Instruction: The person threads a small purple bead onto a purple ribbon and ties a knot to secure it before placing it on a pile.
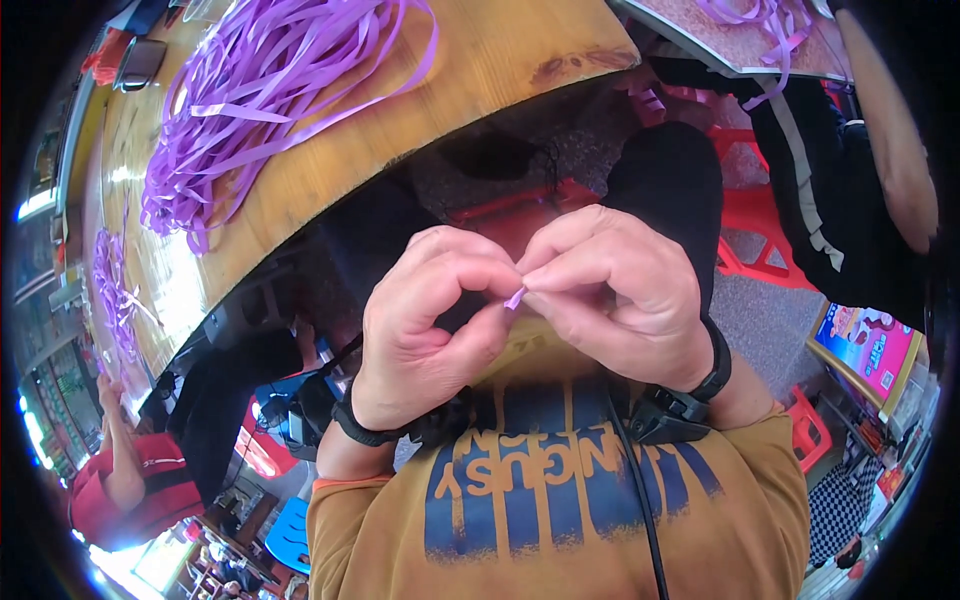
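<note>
In front of my chest, my left hand (440, 315) and my right hand (625, 290) meet at their fingertips. Between them shows a small folded end of purple ribbon (515, 298). Both thumbs and index fingers pinch around it, and most of the piece is hidden behind the fingers. A large loose heap of long purple ribbons (260, 110) lies on the wooden table, ahead and to the left of my hands, not touching them.
The wooden table (500, 75) has a curved near edge beyond my hands. A smaller ribbon pile (118, 290) lies at its left, near a person in red (140, 485). Another person's arm (895, 150) and a second table (735, 40) are at right. Red stools (755, 225) stand about.
</note>
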`<state>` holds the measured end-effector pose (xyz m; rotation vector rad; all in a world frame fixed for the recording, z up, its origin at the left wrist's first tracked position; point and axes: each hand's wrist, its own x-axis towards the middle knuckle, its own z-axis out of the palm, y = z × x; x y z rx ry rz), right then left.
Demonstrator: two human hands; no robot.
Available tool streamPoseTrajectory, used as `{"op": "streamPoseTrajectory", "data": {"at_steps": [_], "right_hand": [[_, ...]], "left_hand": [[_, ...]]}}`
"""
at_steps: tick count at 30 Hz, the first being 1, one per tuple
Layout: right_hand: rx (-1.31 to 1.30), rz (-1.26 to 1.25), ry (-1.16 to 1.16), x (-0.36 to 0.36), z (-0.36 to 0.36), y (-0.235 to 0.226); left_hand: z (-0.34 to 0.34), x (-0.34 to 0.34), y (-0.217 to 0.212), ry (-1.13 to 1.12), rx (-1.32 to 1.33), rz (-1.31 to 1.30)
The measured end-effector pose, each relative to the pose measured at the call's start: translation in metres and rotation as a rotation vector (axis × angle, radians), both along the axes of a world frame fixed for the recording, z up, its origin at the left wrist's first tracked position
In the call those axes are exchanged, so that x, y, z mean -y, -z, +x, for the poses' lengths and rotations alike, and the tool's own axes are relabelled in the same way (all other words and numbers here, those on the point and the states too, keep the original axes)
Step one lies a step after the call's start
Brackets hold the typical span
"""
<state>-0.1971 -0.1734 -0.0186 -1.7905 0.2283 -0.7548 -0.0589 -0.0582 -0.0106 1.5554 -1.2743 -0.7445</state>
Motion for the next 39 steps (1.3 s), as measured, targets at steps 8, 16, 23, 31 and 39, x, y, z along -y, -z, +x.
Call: {"op": "streamPoseTrajectory", "data": {"at_steps": [8, 16, 23, 31, 39], "right_hand": [[-0.020, 0.168, -0.097, 0.0021, 0.0001, -0.0033], [0.010, 0.122, -0.072, 0.0011, -0.0013, -0.0003], [0.047, -0.098, -0.057, 0.0045, -0.0017, -0.0008], [0.039, -0.261, -0.018, 0.0081, -0.0034, -0.0028], [0.028, -0.215, 0.010, 0.0047, -0.0008, 0.0002]], "left_hand": [[-0.0027, -0.0005, -0.0008, -0.012, -0.250, 0.045], [0.0023, 0.0013, 0.0011, 0.004, -1.066, 0.309], [0.0053, 0.0062, -0.0029, 0.008, -1.327, 0.369], [0.0040, 0.0054, 0.0004, 0.045, -1.371, 0.341], [0.0023, 0.0020, -0.0018, -0.028, -1.123, 0.349]]}}
